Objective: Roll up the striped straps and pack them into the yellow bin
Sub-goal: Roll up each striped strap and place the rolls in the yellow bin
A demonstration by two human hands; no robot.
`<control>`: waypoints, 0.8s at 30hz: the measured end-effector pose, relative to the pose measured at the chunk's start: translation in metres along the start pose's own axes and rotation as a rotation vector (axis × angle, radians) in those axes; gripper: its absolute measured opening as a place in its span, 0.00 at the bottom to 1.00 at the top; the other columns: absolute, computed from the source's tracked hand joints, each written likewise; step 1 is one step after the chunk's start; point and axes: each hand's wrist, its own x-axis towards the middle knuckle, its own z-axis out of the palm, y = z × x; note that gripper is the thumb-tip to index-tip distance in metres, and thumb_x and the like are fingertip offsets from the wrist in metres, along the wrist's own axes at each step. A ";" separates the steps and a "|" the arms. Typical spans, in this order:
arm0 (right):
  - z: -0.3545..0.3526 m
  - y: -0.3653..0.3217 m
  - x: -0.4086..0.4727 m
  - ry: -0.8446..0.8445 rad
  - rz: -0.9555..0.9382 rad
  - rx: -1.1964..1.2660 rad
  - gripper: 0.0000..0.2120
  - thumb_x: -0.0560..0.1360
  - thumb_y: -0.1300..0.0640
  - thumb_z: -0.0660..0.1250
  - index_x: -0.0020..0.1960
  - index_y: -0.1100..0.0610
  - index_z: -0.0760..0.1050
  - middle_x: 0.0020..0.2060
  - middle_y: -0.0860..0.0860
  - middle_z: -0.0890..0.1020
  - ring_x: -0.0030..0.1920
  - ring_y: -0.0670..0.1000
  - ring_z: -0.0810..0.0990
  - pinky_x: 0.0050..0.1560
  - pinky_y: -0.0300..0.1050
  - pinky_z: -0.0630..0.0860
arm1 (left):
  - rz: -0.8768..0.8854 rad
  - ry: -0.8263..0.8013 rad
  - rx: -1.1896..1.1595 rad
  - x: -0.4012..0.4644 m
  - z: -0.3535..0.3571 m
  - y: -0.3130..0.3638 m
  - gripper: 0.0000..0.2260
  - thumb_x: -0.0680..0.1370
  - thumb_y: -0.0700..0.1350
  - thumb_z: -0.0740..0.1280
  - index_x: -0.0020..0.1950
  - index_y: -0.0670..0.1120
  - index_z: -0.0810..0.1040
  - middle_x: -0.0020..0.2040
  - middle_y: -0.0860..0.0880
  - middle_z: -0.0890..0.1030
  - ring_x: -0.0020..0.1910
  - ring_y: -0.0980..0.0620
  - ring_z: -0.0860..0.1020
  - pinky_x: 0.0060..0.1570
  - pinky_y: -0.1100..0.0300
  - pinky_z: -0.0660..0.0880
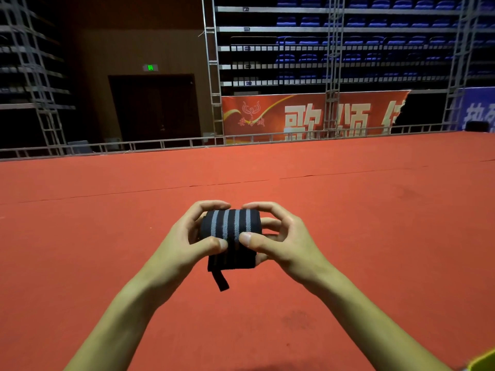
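Black strap with grey stripes mostly rolled, held mid-air over red carpet. My left hand and right hand pinch roll so it won't unwind (tail hangs loose). Yellow bin corner bottom right.

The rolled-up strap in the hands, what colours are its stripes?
Grey stripes on black, running around the rolled strap; the head view shows it.

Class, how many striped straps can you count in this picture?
1. The strap is held rolled between both hands, above the red floor. Others may lie out of view.
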 end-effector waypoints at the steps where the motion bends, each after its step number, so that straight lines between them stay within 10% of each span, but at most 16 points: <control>1: 0.000 0.000 0.000 0.002 -0.017 -0.010 0.25 0.71 0.54 0.81 0.66 0.45 0.80 0.59 0.56 0.86 0.51 0.61 0.89 0.45 0.58 0.86 | -0.007 -0.020 0.009 0.000 -0.001 0.000 0.28 0.68 0.51 0.74 0.69 0.57 0.79 0.62 0.45 0.86 0.60 0.44 0.85 0.65 0.43 0.81; 13: -0.001 -0.004 -0.007 -0.017 -0.204 -0.286 0.36 0.71 0.70 0.77 0.72 0.43 0.75 0.66 0.43 0.81 0.52 0.54 0.84 0.42 0.44 0.80 | -0.060 0.057 0.028 -0.002 0.002 0.009 0.19 0.78 0.53 0.78 0.68 0.58 0.81 0.61 0.46 0.87 0.55 0.42 0.88 0.55 0.45 0.86; 21: -0.001 -0.010 -0.013 -0.025 -0.229 -0.431 0.38 0.74 0.62 0.78 0.75 0.35 0.68 0.66 0.43 0.78 0.48 0.52 0.84 0.42 0.58 0.83 | -0.006 0.144 -0.074 -0.005 0.010 0.011 0.23 0.74 0.43 0.78 0.68 0.53 0.81 0.59 0.43 0.86 0.49 0.31 0.88 0.51 0.29 0.84; 24: -0.003 -0.014 -0.017 -0.015 -0.230 -0.486 0.37 0.76 0.55 0.80 0.76 0.34 0.65 0.60 0.46 0.83 0.43 0.50 0.85 0.42 0.47 0.83 | 0.043 0.166 -0.062 -0.009 0.018 0.012 0.23 0.75 0.43 0.77 0.69 0.53 0.80 0.59 0.44 0.87 0.52 0.35 0.88 0.51 0.33 0.85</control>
